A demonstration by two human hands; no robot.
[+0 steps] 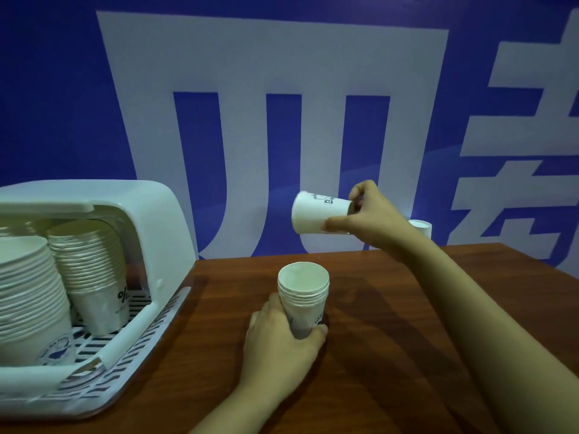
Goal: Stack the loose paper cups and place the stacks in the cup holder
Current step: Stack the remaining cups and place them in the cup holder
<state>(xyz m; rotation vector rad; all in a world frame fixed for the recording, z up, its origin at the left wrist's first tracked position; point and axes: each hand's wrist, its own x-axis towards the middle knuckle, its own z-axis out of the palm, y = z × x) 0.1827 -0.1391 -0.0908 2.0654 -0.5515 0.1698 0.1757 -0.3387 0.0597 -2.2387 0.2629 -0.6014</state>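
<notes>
A: Where does the left hand sit?

B: Low on a short stack of paper cups that stands upright on the wooden bench. Its fingers and thumb curl round the bottom of the stack and clamp on it; the nested rims show above the hand, and the top cup's mouth faces up.

A: And the right hand?

B: Raised above the bench, farther back and to the right of the stack. It holds a single paper cup tipped on its side, mouth toward the left, base toward the palm. The thumb lies along the lower wall of the cup, and the other fingers are bent around the base end, so they are closed on the cup.

A: Is the single cup touching the stack?

B: No, it hangs in the air, apart from the stack and higher than its top rim.

A: Where is the cup holder?

B: At the left of the bench: a white hooded housing over a slotted white tray. Two tall stacks already stand inside, a near stack at the left edge and a far stack leaning beside it, with dark print on its lowest cup.

A: Anything else?

B: One more white cup peeks out behind the right forearm at the far edge of the bench, before a blue wall with large white characters.
</notes>
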